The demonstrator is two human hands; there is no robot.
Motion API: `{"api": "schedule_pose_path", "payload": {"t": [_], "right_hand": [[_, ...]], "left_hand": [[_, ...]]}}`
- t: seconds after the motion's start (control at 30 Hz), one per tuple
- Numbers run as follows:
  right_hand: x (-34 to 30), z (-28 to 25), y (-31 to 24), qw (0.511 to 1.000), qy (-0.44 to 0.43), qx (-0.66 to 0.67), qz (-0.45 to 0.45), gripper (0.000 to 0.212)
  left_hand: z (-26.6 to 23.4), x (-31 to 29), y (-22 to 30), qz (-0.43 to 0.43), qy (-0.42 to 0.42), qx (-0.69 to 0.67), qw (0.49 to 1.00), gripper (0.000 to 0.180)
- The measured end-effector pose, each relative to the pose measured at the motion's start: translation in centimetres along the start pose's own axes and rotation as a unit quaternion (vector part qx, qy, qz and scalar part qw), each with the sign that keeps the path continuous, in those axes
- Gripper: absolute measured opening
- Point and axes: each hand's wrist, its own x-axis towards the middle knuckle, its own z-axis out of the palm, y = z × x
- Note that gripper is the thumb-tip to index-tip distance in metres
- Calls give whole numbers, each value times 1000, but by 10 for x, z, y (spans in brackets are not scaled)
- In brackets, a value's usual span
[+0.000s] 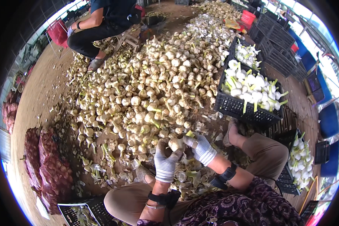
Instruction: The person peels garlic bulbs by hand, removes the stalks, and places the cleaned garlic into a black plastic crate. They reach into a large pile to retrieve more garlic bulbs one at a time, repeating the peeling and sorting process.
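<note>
My left hand [165, 161], in a striped white-and-grey glove, is closed round a garlic bulb [174, 144] in front of the heap. On the bulb's right side my right hand [203, 150], gloved the same way, is closed with its fingertips at the bulb. A short yellow-green stem end [190, 134] shows just above those fingertips. Whether a small tool sits in the right hand cannot be seen. Just beyond both hands lies a big heap of unpeeled garlic bulbs [150, 90] with stems on. Loose skins and cut stems [192, 175] lie beneath my hands.
A black crate [245, 113] of peeled white garlic stands right of the heap, another crate [289, 180] by my right knee. Red mesh sacks [52, 169] and a crate [96, 209] are at left. A person [105, 26] sits beyond the heap; stacked empty crates [275, 37] stand far right.
</note>
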Motion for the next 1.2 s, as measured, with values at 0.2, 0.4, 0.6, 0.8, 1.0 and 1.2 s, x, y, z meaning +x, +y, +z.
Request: {"api": "schedule_pose_path", "payload": {"t": [0.2,0.4,0.6,0.8,1.0,1.2], "right_hand": [[5,0,9,998,31,51,-2,26],[8,-19,13,996,-55,24,-67,40],[-7,-5,-22,780,-67,-538,-313,49],[-4,-4,-6,986,-101,-111,-77,53],[2,-21,4,879,-68,-412,-231,45],[12,-7,-6,809,-36,-536,-239,38]], "left_hand": [[-1,-1,-4,30,-28,131,991,42],[7,0,4,14,-11,119,993,47],[-16,6,-2,-148,-12,-132,980,44],[-9,6,-12,-58,51,-27,997,41],[-1,-3,-4,-56,34,75,995,40],[-18,8,-7,-223,65,-50,971,41]]}}
